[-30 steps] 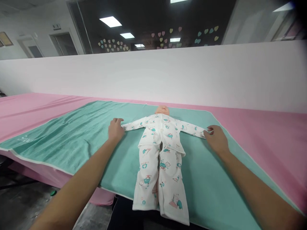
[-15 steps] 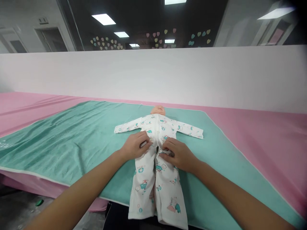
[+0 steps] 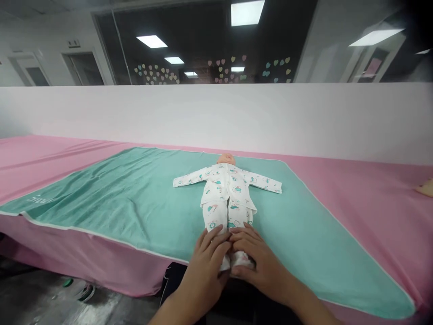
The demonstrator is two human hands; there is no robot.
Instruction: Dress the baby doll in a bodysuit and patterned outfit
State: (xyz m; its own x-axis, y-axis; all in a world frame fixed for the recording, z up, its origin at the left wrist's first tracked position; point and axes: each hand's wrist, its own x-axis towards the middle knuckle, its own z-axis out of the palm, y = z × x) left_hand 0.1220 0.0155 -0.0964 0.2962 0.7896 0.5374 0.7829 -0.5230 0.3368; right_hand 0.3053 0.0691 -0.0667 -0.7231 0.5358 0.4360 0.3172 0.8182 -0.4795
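Note:
A baby doll [image 3: 226,158] lies on its back, dressed in a white printed long-sleeved top [image 3: 221,180] with both sleeves stretched out sideways. White printed trousers [image 3: 216,215] cover its legs, their waist tucked under the hem of the top. My left hand [image 3: 209,259] is curled over the lower part of the left trouser leg, its thumb hidden. Around the lower end of the right trouser leg, my right hand [image 3: 255,255] has its fingers on top and its thumb near the cuff. My fingers cover much of both leg ends.
A green towel [image 3: 162,203] with a white edge lies under the doll, over a pink cover [image 3: 365,198]. Behind stands a low white wall [image 3: 216,117]. A beige object [image 3: 425,187] shows at the right edge. A green round item [image 3: 68,282] lies on the floor at left.
Both hands have moved from the doll's waist down to the lower trouser legs. The top's hem now lies loose over the trousers. The view has tilted slightly upward.

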